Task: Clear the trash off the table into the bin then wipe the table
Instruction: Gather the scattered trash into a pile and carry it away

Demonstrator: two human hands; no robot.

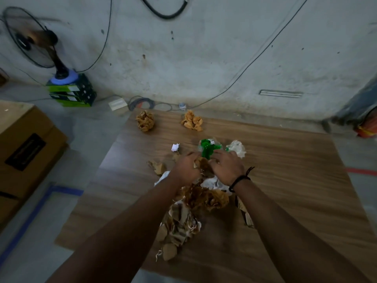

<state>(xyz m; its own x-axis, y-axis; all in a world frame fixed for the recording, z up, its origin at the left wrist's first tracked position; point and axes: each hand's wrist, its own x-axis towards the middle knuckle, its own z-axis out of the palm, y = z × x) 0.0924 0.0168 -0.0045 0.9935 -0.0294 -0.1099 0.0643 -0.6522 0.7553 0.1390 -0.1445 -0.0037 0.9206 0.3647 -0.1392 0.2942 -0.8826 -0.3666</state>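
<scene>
- Both forearms reach out over the wooden table [285, 180]; the left hand [186, 167] and the right hand [227, 167] meet near the middle of it, close together with a lump of brown paper [202, 165] between them
- The left hand is curled, fingers bent down around the left side of that brown paper; it seems to grip it, though the fingertips are blurred
- The right hand is cupped palm down, fingers bent over the right side of the same paper and touching the green plastic [208, 149] just beyond; whether it grips the plastic I cannot tell; a black cord bracelet [238, 179] sits on that wrist
- The trash lies in a loose heap running from the hands back toward the near edge: crumpled brown paper [206, 198], white paper [214, 183], torn cardboard scraps [179, 223]
- A clear plastic wad [236, 148] lies just right of the green plastic; a small white scrap [175, 147] lies to its left
- Two brown paper balls sit apart near the far edge, one left [145, 120], one right [192, 120]
- On the floor: a fan [38, 40] on a green box [71, 91] by the wall, and a cardboard box [26, 152] at left
</scene>
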